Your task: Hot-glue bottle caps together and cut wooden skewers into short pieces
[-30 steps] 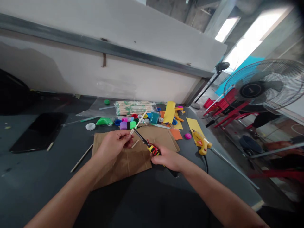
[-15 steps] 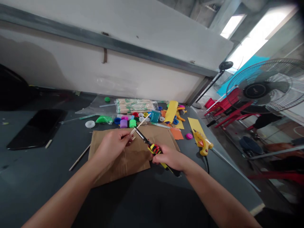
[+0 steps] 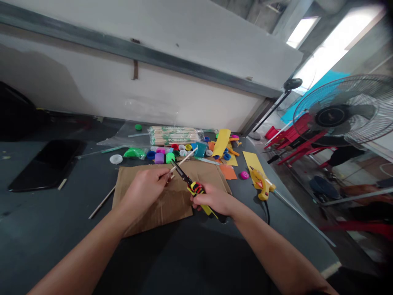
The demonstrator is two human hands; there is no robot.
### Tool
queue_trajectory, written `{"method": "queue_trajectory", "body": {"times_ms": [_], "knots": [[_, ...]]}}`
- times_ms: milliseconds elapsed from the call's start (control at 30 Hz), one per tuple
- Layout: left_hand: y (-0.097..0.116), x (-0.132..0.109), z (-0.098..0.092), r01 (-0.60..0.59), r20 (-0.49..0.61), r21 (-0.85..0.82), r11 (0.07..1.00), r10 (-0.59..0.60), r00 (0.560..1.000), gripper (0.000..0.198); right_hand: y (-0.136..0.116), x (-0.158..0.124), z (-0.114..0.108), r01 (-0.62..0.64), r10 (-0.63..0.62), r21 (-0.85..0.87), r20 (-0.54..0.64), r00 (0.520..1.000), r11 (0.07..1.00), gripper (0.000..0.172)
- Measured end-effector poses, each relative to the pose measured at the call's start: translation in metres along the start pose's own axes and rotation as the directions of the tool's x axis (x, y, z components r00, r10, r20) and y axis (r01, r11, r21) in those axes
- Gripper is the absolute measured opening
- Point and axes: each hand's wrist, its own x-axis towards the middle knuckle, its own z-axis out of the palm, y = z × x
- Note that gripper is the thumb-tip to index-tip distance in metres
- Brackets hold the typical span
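Observation:
My left hand (image 3: pixel 150 184) pinches a thin wooden stick (image 3: pixel 184 159) that slants up to the right over the cardboard (image 3: pixel 159 213). In my right hand (image 3: pixel 211 198) is a yellow and black hand tool (image 3: pixel 196 188) with red parts, perhaps a lighter or pliers. Its long dark tip reaches the stick just right of my left fingers; whether it touches is hard to tell. A short piece of stick shows by my left fingertips. Another wooden stick (image 3: pixel 102 202) lies left of the cardboard, partly on the dark table (image 3: pixel 55 233).
Behind the cardboard are bottle caps (image 3: pixel 159 158), packed sticks (image 3: pixel 173 136) and yellow paper (image 3: pixel 221 143). A yellow glue gun (image 3: pixel 263 186) lies at the right, near a pink cap (image 3: pixel 244 175). A black phone (image 3: pixel 46 166) lies at the left. A fan (image 3: pixel 333 116) stands beyond the table.
My right hand and the tool have shifted slightly left and up. My left hand has barely moved and still pinches the stick.

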Motion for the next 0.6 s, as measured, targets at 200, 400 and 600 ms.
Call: {"method": "queue_trajectory", "body": {"times_ms": [200, 400, 600], "knots": [[0.002, -0.0011, 0.0003, -0.015, 0.012, 0.112, 0.994, 0.014, 1.0, 0.029, -0.0028, -0.0012, -0.0005, 0.016, -0.015, -0.039, 0.017, 1.0, 0.999, 0.017], [0.0034, -0.0028, 0.002, -0.029, 0.01, 0.214, 0.976, 0.028, 1.0, 0.031, -0.003, -0.0013, 0.0021, 0.017, -0.016, -0.059, 0.016, 1.0, 0.998, 0.012], [0.0049, -0.0044, 0.0018, -0.031, 0.0, 0.222, 0.975, 0.031, 1.0, 0.031, -0.0018, -0.0022, 0.0056, 0.118, -0.122, -0.157, -0.011, 0.993, 0.98, 0.014]]}}
